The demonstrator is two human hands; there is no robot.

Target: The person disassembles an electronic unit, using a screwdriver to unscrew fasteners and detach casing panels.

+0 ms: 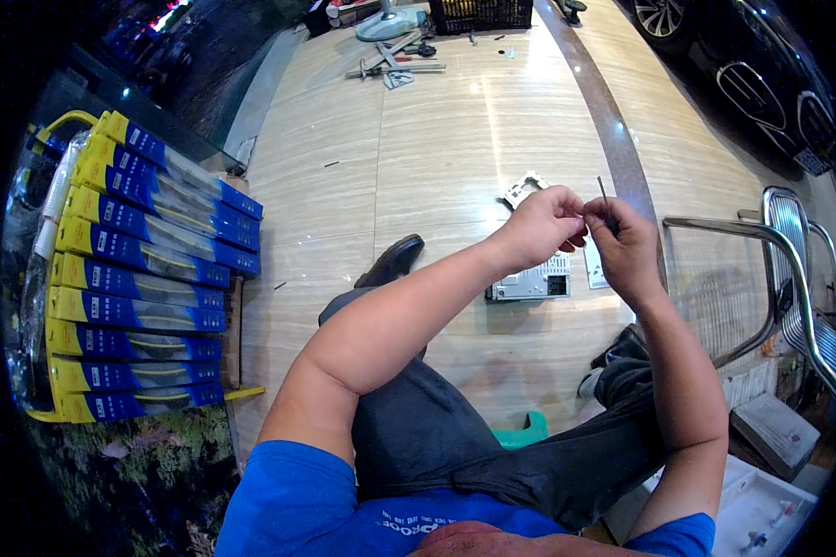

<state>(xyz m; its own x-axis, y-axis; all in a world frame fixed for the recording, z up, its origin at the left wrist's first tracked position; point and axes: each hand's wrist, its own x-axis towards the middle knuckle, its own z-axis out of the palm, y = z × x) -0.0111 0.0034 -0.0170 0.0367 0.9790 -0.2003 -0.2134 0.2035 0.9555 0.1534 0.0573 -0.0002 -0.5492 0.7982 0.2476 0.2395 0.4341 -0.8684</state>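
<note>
One thin rod (602, 191) is sitting in the right hand (628, 245), grip closed round it; left hand (548, 228) is hovering just beside, fingers bunched, contents unclear. Metal unit (531, 282) is lying below on the floor (437, 176), bracket (524, 189) resting on its far side.

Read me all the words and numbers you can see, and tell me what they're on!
"PROOF", probably: on the blue shirt, with smaller letters too tiny to read.
Blue-and-yellow packages: printed labels, too small and blurred.
Metal unit: nothing I can read.
Dark car: nothing readable either.
</note>
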